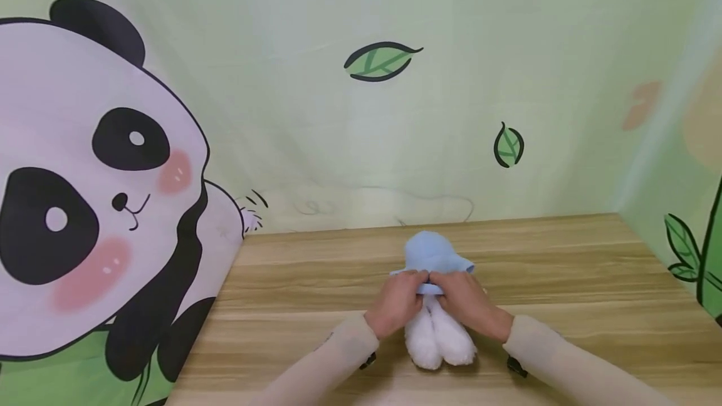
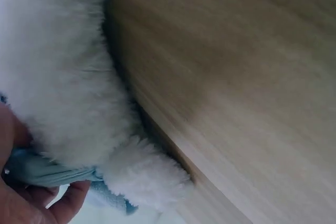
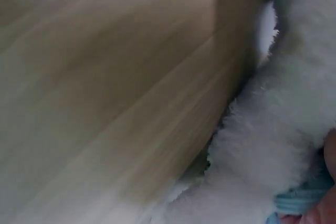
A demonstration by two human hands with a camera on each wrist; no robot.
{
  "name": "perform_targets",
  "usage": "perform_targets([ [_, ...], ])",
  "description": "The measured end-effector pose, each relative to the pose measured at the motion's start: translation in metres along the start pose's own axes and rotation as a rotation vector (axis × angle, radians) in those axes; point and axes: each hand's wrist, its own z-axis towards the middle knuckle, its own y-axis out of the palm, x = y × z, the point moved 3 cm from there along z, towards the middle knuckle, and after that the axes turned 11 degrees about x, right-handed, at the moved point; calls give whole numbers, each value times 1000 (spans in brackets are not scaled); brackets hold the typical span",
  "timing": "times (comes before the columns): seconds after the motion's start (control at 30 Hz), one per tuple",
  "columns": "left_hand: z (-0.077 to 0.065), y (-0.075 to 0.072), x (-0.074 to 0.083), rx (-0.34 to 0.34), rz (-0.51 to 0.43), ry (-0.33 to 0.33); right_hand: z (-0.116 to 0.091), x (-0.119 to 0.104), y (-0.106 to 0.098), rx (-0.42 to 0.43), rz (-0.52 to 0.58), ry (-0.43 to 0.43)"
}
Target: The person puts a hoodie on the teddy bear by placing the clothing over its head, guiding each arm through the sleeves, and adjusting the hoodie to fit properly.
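Note:
A white fluffy plush toy point(image 1: 440, 337) lies on the wooden table, its two rounded legs toward me. Light blue cloth point(image 1: 431, 252), shaped like a small doll garment, covers its far part, so the rest of the toy is hidden in the head view. My left hand point(image 1: 397, 299) pinches the near edge of the cloth on the left. Close beside it, my right hand point(image 1: 465, 299) grips the same edge on the right. In the left wrist view, the fingers hold gathered blue cloth point(image 2: 50, 171) against the white fur point(image 2: 68, 72). The right wrist view shows blue cloth point(image 3: 302, 200) at the fingertips.
The wood-grain table point(image 1: 304, 274) reaches back to a pale green curtain point(image 1: 271, 111) printed with leaves. A large printed panda point(image 1: 62, 111) fills the left side. A dark wristband point(image 1: 516, 366) shows at the right sleeve.

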Motion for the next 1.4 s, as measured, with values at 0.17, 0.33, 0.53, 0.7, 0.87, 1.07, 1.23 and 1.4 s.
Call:
perform_targets([
  [0.17, 0, 3, 7, -9, 160, -42, -1, -7, 1, -7, -92, 26],
  [0.33, -7, 0, 10, 49, 219, 34, -9, -6, -2, 8, -95, -11],
  [0.53, -21, -17, 10, -26, 59, 129, -23, -3, -19, -38, 3, -41],
  [0.7, -30, -24, 10, -85, 12, 159, -26, -2, -28, -144, 29, -48],
  [0.87, -35, -23, 12, -38, -8, 203, -26, -1, -35, -166, 83, -28],
  [1.07, -24, -28, 6, 61, -167, 120, -13, 7, -36, -68, 142, 84],
  [1.23, -4, -36, -6, 44, -314, -83, 7, 13, -39, -34, 127, 128],
  [1.4, 14, -41, -14, 82, -262, -139, 33, 13, -40, -23, 64, 116],
])
